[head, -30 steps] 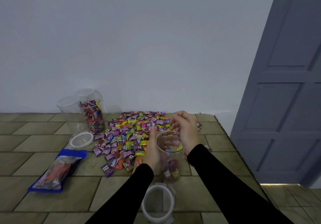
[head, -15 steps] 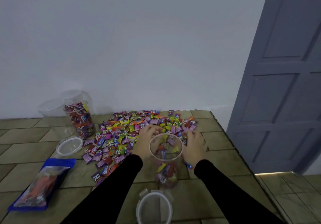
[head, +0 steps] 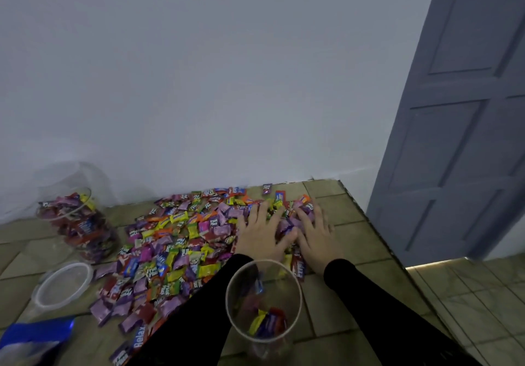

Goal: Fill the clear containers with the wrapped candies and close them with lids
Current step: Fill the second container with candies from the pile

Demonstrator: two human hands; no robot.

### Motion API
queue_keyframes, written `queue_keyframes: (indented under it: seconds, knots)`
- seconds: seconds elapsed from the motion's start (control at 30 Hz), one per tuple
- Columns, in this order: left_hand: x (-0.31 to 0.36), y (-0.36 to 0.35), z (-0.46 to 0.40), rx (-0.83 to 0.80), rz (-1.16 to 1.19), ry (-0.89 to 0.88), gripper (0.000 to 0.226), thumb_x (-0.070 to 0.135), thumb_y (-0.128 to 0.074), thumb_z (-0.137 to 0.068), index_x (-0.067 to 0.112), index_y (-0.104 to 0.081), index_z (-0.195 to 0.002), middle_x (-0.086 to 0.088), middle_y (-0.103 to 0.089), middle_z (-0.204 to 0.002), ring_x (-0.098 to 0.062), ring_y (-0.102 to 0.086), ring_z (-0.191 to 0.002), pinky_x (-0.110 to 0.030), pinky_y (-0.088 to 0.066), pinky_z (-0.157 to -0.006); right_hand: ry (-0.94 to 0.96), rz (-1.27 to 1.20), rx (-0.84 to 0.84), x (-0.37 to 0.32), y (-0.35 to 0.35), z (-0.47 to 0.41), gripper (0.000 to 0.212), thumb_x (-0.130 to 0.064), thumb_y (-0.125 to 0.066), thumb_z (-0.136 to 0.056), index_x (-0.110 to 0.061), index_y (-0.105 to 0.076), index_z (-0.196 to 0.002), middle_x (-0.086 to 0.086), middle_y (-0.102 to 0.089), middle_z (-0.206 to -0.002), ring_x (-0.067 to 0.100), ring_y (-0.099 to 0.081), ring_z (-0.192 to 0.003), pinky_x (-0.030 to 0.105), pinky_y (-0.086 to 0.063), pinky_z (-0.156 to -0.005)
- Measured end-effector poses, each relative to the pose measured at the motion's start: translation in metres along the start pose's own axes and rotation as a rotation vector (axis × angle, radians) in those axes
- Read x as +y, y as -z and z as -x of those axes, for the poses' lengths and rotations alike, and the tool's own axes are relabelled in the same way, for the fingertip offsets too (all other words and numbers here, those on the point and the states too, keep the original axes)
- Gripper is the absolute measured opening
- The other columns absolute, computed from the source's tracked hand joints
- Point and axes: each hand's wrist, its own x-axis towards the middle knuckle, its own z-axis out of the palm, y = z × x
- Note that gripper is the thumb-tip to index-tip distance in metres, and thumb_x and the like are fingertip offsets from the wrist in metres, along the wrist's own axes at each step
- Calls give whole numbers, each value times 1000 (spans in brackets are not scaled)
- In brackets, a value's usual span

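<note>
Beyond open container, both hands flat on candy pile. Left hand and right hand fingers spread, loose, gripping nothing, wrappers bunched between them. Container stands upright nearer me, between forearms, only few candies inside. Scoop must travel back toward me. Wrappers small, glossy, many-coloured.

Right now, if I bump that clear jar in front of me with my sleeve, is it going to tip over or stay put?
Probably tips easily. The clear jar looks tall and narrow, and holds only a few candies at the bottom, so it is likely light. Its smooth plastic may also slide on the tile floor. With no lid on, a tip could spill some out.
</note>
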Motion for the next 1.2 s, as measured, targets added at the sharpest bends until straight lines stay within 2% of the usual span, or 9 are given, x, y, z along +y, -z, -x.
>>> queue_keyframes:
  seconds: [0.2, 0.3, 0.47, 0.6, 0.77, 0.87, 1.0, 1.07, 1.2]
  knots:
    - [0, 4, -40, 44, 20, 75, 61, 57, -8, -99, 29, -17, -153, -6, -12, -161, -30, -10, -147, -55, -9, -115, 54, 60, -20, 6, -5, -46, 86, -73, -1, -74, -38, -17, -150, 2, 9, -161, 27, 2, -148, 53, -13, -114]
    - [-6, 1, -65, 12, 7, 84, 54, 47, -19, -103, 27, -18, -153, -7, -9, -161, -31, -10, -146, -53, -10, -115, 54, 110, -48, 4, -10, -65, 91, -74, 2, -69, -37, -15, -151, 1, 8, -161, 26, 0, -148, 54, -12, -114]
    - [-20, -8, -99, -51, 2, 45, 54, 48, -23, -102, 30, -19, -153, -5, -5, -162, -30, -11, -146, -51, -10, -115, 82, 130, -60, 3, -15, -77, 91, -73, 0, -70, -34, -25, -148, -1, -22, -157, 23, -11, -147, 52, -17, -113]
    - [-24, -17, -113, -109, 8, 44, 53, 52, -23, -100, 31, -28, -149, -3, -15, -161, -29, -17, -144, -53, -12, -113, 110, 182, 57, 5, -18, -81, 80, -69, -11, -77, -30, -43, -138, -3, -45, -138, 22, -38, -128, 43, -33, -100]
    - [-28, -20, -110, 19, 8, 19, 48, 45, -27, -101, 21, -47, -136, -11, -45, -135, -30, -39, -125, -39, -34, -100, 138, 174, 96, 2, -19, -85, 71, -65, -18, -81, -25, -49, -131, 2, -54, -119, 22, -49, -108, 34, -43, -86]
    - [-33, -18, -104, 17, 52, 26, 48, 41, -25, -101, 16, -46, -136, -13, -49, -125, -31, -44, -119, -35, -37, -98, 177, 185, 88, -2, -17, -84, 50, -58, -37, -93, -25, -50, -129, 3, -58, -111, 22, -55, -99, 30, -45, -77]
    - [-36, -4, -97, -33, 129, 32, 48, 38, -35, -103, 14, -38, -145, -13, -45, -135, -29, -46, -124, -35, -41, -99, 206, 178, 81, -11, -12, -79, 42, -56, -37, -96, -28, -52, -123, 0, -64, -100, 19, -61, -89, 28, -39, -64]
    - [-37, 4, -93, -38, 133, 29, 46, 36, -38, -103, 9, -42, -140, -14, -47, -134, -28, -48, -122, -34, -40, -99, 164, 98, 65, -16, -9, -78, 39, -55, -39, -96, -25, -55, -115, 2, -66, -94, 21, -62, -85, 30, -38, -62]
    - [-38, 15, -84, 19, 180, 43, 36, 31, -43, -102, 4, -51, -124, -14, -51, -124, -26, -50, -113, -30, -40, -94, 46, -253, 61, -25, -11, -77, 29, -51, -49, -93, -24, -57, -90, 3, -66, -80, 21, -61, -75, 35, -46, -64]
